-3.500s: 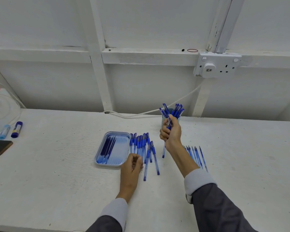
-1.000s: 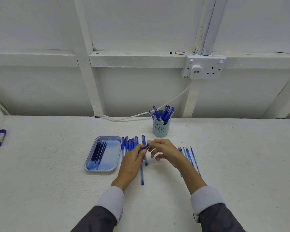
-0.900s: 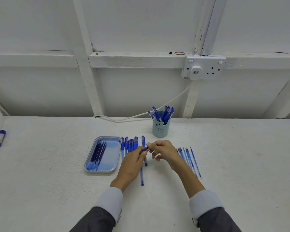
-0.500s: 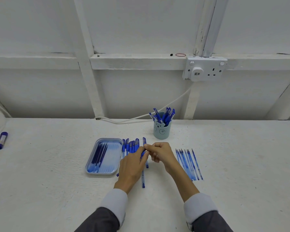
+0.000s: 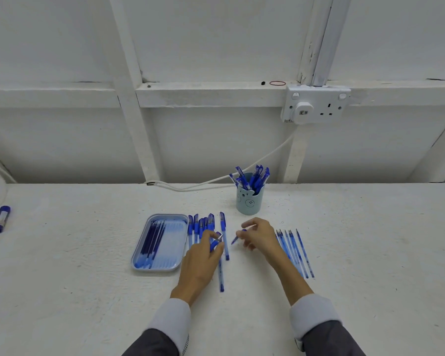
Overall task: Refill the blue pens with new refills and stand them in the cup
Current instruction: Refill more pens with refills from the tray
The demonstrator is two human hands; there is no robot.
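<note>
The left hand grips a pen in curled fingers, low over the table. The pen's long axis runs up and to the right from the palm, and its metal tip points toward the right hand. That hand pinches a short blue piece between thumb and forefinger. The piece slants the same way, its lower end near the pen's tip but not touching it; what it is cannot be told.

Just right of the tray, a row of pens lies with long axes running away from the person, partly under the left hand. A loose pen lies parallel to them, nearer the person. Dark refills lie lengthwise in the tray's left half. Thin refills fan out right of the right wrist, tips pointing away. The cup stands behind the hands and holds leaning pens.
</note>
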